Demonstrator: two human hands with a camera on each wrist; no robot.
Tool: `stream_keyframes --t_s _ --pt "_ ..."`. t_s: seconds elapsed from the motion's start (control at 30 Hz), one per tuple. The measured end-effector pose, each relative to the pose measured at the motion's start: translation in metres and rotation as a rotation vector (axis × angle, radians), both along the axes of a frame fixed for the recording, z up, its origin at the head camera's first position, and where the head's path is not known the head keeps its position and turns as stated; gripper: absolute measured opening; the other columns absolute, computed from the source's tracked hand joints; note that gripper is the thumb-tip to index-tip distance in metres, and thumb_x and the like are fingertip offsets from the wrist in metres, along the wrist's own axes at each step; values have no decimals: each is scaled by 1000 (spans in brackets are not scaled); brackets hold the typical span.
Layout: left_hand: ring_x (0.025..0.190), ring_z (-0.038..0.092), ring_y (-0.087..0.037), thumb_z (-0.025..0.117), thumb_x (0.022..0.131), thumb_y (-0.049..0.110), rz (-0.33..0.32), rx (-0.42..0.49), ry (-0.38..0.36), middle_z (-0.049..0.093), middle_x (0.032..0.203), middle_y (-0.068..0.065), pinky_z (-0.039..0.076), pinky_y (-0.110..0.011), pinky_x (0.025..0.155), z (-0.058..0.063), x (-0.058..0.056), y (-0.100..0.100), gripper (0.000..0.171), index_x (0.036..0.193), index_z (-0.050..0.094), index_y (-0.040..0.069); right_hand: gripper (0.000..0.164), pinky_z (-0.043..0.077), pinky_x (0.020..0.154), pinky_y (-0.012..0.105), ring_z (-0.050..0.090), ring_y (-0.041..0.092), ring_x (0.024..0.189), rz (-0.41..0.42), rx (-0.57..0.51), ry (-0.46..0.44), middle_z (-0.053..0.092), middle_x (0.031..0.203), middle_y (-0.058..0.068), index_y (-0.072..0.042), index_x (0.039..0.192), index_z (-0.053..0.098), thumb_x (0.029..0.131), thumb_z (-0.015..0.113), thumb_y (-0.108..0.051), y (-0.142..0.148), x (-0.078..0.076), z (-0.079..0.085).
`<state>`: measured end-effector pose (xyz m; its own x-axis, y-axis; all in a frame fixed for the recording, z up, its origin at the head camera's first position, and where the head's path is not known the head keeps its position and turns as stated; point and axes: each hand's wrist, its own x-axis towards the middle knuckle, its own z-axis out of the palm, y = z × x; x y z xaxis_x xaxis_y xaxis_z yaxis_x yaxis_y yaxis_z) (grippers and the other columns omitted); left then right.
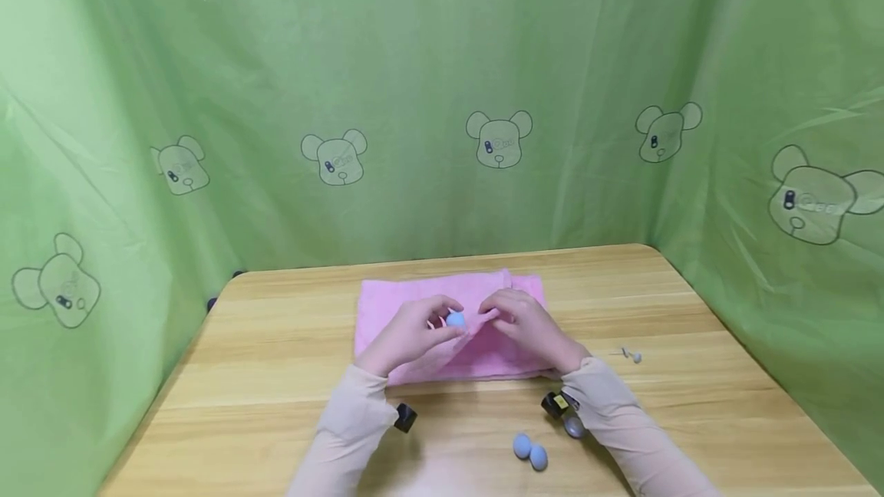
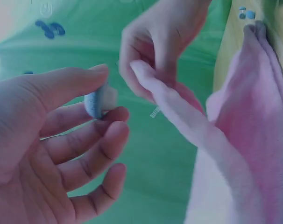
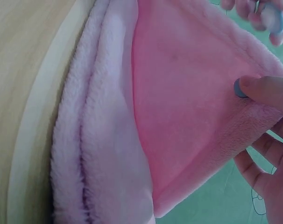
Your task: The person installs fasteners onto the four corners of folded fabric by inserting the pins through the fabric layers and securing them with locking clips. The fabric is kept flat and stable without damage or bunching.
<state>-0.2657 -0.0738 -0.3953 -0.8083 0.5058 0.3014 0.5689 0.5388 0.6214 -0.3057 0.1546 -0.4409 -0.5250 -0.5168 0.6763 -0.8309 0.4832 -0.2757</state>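
Observation:
A pink fleece cloth (image 1: 387, 301) lies folded on the table, with one corner lifted. My right hand (image 1: 528, 324) pinches that corner between thumb and fingers. Under the right thumb, a small blue disc (image 3: 238, 89) sits against the cloth; a short ridged pin tip (image 2: 154, 112) shows beside the corner in the left wrist view. To the left, my left hand (image 1: 414, 328) holds a small round cap (image 2: 95, 100), blue on one side and white on the other, between thumb and fingertips. The cap is apart from the cloth corner, its white side facing it.
Two blue round pieces (image 1: 530, 452) lie together near the table's front. A greyish round piece (image 1: 574, 427) is beside the right wrist's camera (image 1: 555, 405). Small pin-like pieces (image 1: 631, 356) lie to the right on the wooden table (image 1: 276, 343). Green curtains (image 1: 414, 44) enclose it behind and beside.

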Motion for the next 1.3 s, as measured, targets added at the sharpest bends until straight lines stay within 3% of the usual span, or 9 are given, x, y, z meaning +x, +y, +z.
stream_keyframes --t_s 0.2,0.3,0.57,0.73,0.97,1.13,1.3 --pt "71 57 -8 60 83 35 106 200 -81 65 83 1 47 -20 65 -17 -20 10 29 107 60 18 22 48 81 30 60 12 87 15 -3 -6 67 89 -5 -14 90 65 72 68 -3 1 0 -1" --pt "70 58 -9 58 85 36 128 294 -143 66 86 -5 48 -23 65 -28 -30 17 30 108 60 16 21 48 81 30 60 12 86 23 -6 -2 67 88 -5 -13 90 66 72 68 -3 1 0 -3" --pt "75 62 -17 54 87 37 167 519 -422 67 92 -7 52 -29 69 -47 -47 32 32 108 61 14 20 48 82 29 60 11 88 42 0 -28 67 91 -5 -15 93 66 75 67 -6 2 0 -4" --pt "75 61 -17 53 87 40 184 616 -529 67 91 -9 50 -29 69 -55 -53 36 38 106 62 8 20 48 83 27 59 9 89 57 4 -60 66 93 -6 -14 94 66 76 66 -6 1 0 -1" --pt "72 59 -13 55 85 40 163 657 -567 66 92 -12 50 -26 67 -63 -54 41 34 100 65 11 20 49 83 29 60 11 88 70 12 -59 67 93 -3 -10 94 66 74 67 -6 -1 2 0" --pt "73 58 -14 53 88 36 148 642 -564 64 97 -18 51 -32 70 -63 -54 42 34 103 64 7 20 49 83 30 60 12 88 67 18 -62 67 93 -3 -10 94 66 74 68 -7 -1 2 -1" --pt "73 58 -13 53 87 37 155 627 -555 66 94 -11 51 -31 70 -61 -52 42 34 104 64 10 19 49 83 30 61 12 89 64 22 -61 67 93 -2 -11 94 66 75 67 -7 -1 1 -3"
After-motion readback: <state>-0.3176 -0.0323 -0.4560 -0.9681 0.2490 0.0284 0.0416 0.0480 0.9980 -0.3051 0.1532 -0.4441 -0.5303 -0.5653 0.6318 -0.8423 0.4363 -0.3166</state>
